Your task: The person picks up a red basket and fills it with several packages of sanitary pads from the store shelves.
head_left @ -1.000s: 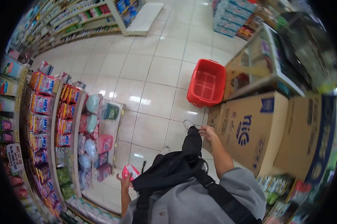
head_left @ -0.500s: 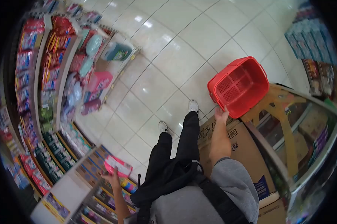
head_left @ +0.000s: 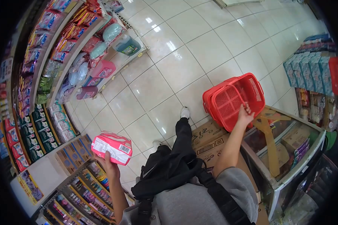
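Shelves (head_left: 60, 56) of packets and bottles line the floor's left edge; a cardboard box (head_left: 210, 140) sits beside a glass case (head_left: 289, 150); blue packs (head_left: 307, 71) stand right.

Glossy white tiled floor (head_left: 165, 71) between stocked shop shelves (head_left: 64, 56)

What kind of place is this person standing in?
Most likely a supermarket or convenience store aisle. Shelves of packaged goods line the tiled floor, the right hand holds a red shopping basket, and the left hand holds a pink packet.
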Demonstrator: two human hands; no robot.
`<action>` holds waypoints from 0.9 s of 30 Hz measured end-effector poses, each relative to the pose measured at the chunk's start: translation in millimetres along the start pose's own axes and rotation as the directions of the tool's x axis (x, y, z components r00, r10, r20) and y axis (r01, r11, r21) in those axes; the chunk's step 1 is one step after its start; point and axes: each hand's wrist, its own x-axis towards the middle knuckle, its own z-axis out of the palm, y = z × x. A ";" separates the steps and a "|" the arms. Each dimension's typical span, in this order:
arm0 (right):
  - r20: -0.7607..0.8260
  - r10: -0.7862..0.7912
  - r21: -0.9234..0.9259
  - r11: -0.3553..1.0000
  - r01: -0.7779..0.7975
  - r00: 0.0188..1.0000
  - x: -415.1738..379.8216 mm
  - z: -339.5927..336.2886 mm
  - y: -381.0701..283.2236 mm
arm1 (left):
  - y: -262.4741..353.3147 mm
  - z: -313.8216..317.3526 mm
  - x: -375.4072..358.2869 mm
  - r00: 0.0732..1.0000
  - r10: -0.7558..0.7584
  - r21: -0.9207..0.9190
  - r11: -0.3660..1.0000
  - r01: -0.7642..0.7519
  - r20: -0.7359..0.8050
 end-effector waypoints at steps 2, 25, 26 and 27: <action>0.160 0.000 -0.027 1.000 0.005 0.987 -42.9 33.3 -4.0 | -11.7 -10.4 -3.2 0.996 0.057 0.047 0.997 -0.054 -0.074; 0.570 0.601 -0.751 0.104 0.653 0.560 -447.6 -134.2 208.8 | -80.8 -291.6 14.8 0.991 0.102 -0.667 0.734 -0.130 -0.082; 0.566 0.670 -0.688 0.064 0.723 0.480 -460.0 -147.9 215.7 | -85.0 -311.0 13.7 0.988 0.109 -0.673 0.723 -0.156 -0.112; 0.573 0.692 -0.620 0.016 0.785 0.439 -475.9 -157.0 222.6 | -79.0 -323.3 11.6 0.993 0.079 -0.755 0.645 -0.118 -0.088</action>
